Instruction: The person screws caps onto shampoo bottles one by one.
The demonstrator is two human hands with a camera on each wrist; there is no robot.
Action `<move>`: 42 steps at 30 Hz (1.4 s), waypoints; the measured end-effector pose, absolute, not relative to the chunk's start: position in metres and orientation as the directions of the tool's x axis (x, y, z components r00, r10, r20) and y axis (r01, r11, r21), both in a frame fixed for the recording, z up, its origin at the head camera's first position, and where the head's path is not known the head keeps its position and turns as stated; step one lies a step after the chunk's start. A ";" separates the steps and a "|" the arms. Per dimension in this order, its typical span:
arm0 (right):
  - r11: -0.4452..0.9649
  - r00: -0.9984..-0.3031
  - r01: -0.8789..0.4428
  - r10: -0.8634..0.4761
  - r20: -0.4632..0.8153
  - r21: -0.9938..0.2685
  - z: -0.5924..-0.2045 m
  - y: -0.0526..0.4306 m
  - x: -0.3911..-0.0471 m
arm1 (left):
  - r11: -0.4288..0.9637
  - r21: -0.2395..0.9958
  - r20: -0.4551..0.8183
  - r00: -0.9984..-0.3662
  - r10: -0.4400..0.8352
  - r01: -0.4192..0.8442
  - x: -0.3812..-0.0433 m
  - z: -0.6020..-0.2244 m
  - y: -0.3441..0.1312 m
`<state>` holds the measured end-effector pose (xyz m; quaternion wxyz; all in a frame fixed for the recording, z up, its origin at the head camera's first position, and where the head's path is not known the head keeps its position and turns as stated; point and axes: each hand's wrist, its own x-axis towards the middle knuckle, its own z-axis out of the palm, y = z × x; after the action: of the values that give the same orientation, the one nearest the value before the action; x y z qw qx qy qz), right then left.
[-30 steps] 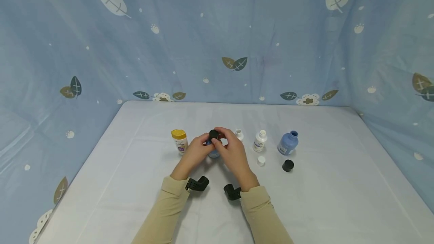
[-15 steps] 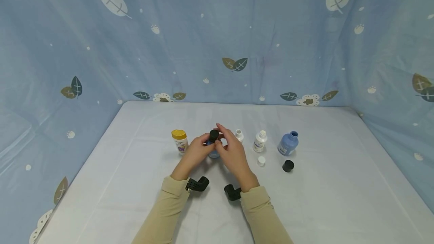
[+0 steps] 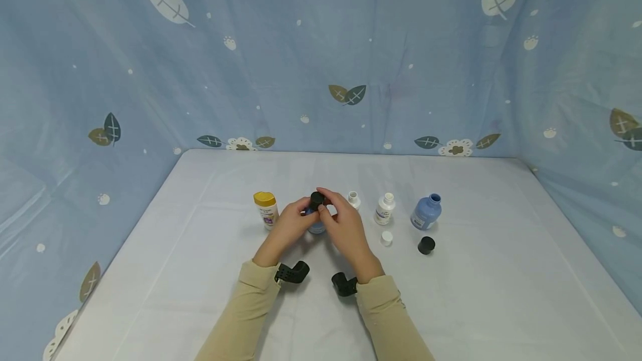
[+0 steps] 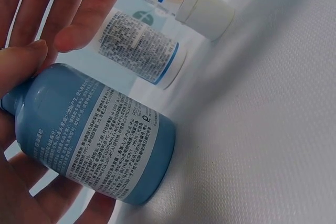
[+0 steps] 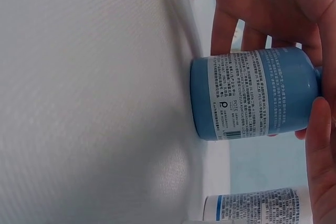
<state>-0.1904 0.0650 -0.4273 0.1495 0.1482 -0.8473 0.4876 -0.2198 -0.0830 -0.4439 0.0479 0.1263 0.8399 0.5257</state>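
Observation:
A blue shampoo bottle [image 3: 316,228] with a black cap [image 3: 316,199] stands upright between my hands. My left hand [image 3: 287,226] grips its upper part; in the left wrist view the thumb lies at the shoulder of the bottle [image 4: 100,135] and fingers curl behind it. With thumb and fingers, my right hand [image 3: 345,228] pinches the black cap from the right side. The right wrist view shows the labelled side of the bottle [image 5: 252,95], its base at the tabletop, while the cap is out of frame there.
Left of the hands stands a white bottle with a yellow cap [image 3: 266,210]. To the right are two uncapped white bottles, one partly behind my hand, the other beyond it [image 3: 384,209], and an uncapped blue bottle [image 3: 426,211]. A white cap [image 3: 386,238] and a loose black cap [image 3: 426,245] lie before them.
The right index finger lifted away from the black cap half a second ago and is back against it now. The left hand and the bottle stay in place.

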 end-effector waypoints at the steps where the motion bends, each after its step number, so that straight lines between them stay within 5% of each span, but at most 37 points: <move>1: 0.481 -0.910 -0.400 -0.106 0.401 -0.780 -0.427 0.065 -0.190 | 0.414 0.896 0.052 -0.963 0.264 0.162 -0.220 -0.444 -0.083; 42: 0.436 -0.930 -0.349 -0.056 0.362 -0.830 -0.427 0.064 -0.191 | 0.404 0.899 0.055 -0.958 0.283 0.171 -0.220 -0.445 -0.084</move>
<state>-0.1912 0.0640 -0.4272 0.1417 0.1214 -0.8353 0.5171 -0.2204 -0.0837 -0.4451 0.0528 0.1358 0.8362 0.5287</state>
